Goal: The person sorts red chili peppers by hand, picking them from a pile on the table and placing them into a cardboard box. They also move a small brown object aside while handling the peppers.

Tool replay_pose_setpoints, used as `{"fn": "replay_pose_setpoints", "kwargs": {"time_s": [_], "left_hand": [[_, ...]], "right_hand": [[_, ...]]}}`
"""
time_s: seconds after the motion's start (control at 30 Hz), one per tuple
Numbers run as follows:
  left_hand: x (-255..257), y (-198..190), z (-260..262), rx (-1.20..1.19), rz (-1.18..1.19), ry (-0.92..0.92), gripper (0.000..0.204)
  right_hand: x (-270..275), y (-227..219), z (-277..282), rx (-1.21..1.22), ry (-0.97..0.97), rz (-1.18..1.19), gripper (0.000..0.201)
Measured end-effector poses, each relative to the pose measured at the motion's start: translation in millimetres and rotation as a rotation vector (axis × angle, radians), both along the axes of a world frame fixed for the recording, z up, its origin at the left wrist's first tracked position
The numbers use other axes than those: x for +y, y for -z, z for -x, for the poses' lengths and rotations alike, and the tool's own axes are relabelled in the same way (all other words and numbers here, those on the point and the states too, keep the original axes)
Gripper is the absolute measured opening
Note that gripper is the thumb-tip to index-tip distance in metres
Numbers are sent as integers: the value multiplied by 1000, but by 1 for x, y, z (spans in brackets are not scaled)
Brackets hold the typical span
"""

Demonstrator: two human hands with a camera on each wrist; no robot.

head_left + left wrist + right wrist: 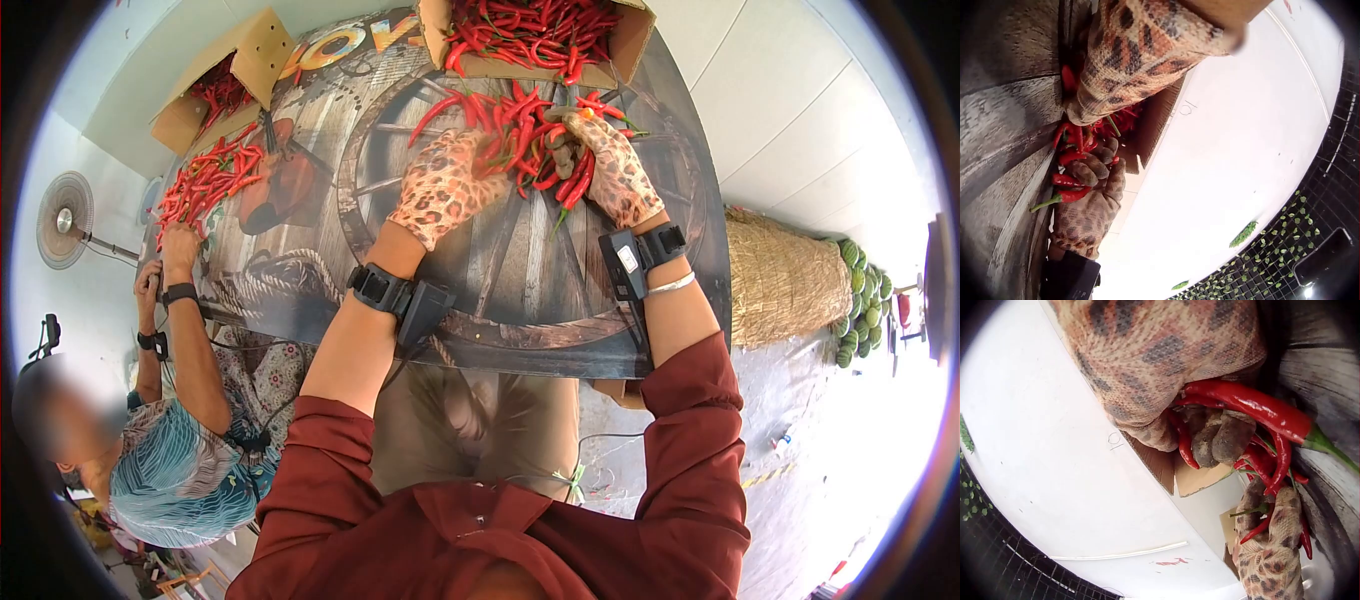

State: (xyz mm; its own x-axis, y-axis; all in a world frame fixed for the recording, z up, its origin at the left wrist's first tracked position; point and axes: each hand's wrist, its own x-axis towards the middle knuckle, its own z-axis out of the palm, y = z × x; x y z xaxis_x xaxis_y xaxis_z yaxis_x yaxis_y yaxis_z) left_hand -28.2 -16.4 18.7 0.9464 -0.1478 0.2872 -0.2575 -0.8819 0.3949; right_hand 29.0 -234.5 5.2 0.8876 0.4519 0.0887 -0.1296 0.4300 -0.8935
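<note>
Both hands wear leopard-print gloves over a loose pile of red chili peppers. The right hand has its grey fingertips curled round several chilies, stems pointing down and outward; in the right wrist view a large chili lies across its palm side. The left hand is at the pile's left side; in the right wrist view this hand has chilies between its thumb and fingers. In the left wrist view the left glove hides its own fingers, and the right hand grips chilies beyond it.
An open cardboard box of chilies stands behind the pile. At the left are another box and a second heap of chilies, where another person's hand rests. The table's front edge runs before the body.
</note>
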Motion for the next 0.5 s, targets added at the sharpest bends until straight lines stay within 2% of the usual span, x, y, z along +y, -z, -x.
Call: {"fn": "replay_pose_setpoints", "kwargs": {"time_s": [0.5], "left_hand": [[-1, 1, 1, -40, 5, 2, 56]], "right_hand": [[0, 2, -3, -21, -8, 17, 25]]}}
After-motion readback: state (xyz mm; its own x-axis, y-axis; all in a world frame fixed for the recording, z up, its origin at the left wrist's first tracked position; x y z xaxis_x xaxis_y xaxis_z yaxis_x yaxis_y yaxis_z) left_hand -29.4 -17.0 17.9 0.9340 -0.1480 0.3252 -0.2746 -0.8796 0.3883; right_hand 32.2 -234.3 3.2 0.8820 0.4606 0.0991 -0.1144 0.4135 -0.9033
